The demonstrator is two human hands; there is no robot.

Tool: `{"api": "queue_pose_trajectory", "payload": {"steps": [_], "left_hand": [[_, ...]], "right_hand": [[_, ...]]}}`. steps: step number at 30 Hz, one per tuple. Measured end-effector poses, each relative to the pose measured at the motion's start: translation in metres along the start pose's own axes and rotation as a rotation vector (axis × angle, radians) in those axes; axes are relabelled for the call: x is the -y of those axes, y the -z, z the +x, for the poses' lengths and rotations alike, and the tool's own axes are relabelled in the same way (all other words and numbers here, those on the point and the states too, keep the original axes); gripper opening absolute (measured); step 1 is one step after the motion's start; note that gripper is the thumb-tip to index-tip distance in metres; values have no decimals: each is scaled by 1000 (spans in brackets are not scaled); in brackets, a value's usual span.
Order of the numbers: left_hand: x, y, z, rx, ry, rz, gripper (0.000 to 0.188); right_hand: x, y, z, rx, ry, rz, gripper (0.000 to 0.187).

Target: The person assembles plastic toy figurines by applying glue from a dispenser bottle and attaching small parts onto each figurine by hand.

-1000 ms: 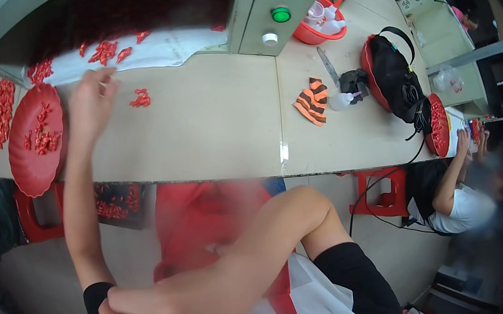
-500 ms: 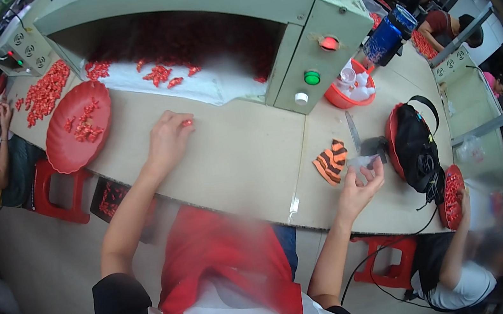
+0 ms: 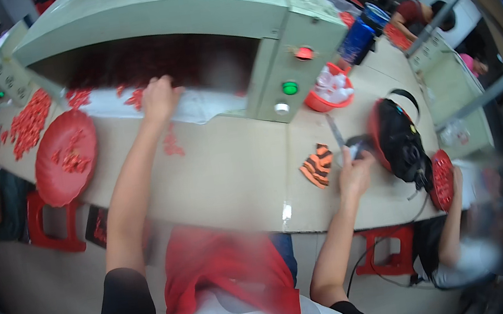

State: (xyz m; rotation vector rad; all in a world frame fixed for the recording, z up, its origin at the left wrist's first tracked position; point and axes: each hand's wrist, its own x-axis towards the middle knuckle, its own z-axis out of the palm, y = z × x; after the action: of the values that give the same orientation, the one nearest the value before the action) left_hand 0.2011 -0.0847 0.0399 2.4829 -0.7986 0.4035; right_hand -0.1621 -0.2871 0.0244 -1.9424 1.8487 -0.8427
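Note:
My left hand (image 3: 161,99) reaches to the mouth of a pale green machine (image 3: 147,8), beside small red pieces (image 3: 135,99) on its white sheet. Its fingers bend downward and their tips are hidden. More small red pieces (image 3: 172,142) lie on the table under my left wrist. My right hand (image 3: 355,174) is over the right part of the table, thumb and fingers apart but blurred. It is nearest to a dark item (image 3: 362,143) with something whitish beside it. A striped orange and brown cloth (image 3: 317,166) lies to its left.
A red scalloped tray (image 3: 51,175) with red pieces overhangs the table's left edge, beside a loose heap (image 3: 31,123). Rightward are a metal blade (image 3: 335,131), a red basket (image 3: 321,103), a blue bottle (image 3: 359,42) and a black bag (image 3: 400,142). People sit at both sides.
My left hand has moved forward from the tabletop to the machine's mouth, exposing red pieces on the table. My right hand has shifted forward toward the dark item. The whole view has shifted slightly.

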Motion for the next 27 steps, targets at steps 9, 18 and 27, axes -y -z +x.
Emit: {"api": "queue_pose_trajectory", "payload": {"steps": [9,18,27], "left_hand": [[14,34,-40,178,74,-744,21],[-36,69,-178,748,443,-1693,24],[-80,42,-178,915,630,-2053,25]], "right_hand": [[2,-6,-11,83,-15,112,49],[-10,9,-38,163,-59,462,33],[-15,45,-56,327,41,1108,27]]}}
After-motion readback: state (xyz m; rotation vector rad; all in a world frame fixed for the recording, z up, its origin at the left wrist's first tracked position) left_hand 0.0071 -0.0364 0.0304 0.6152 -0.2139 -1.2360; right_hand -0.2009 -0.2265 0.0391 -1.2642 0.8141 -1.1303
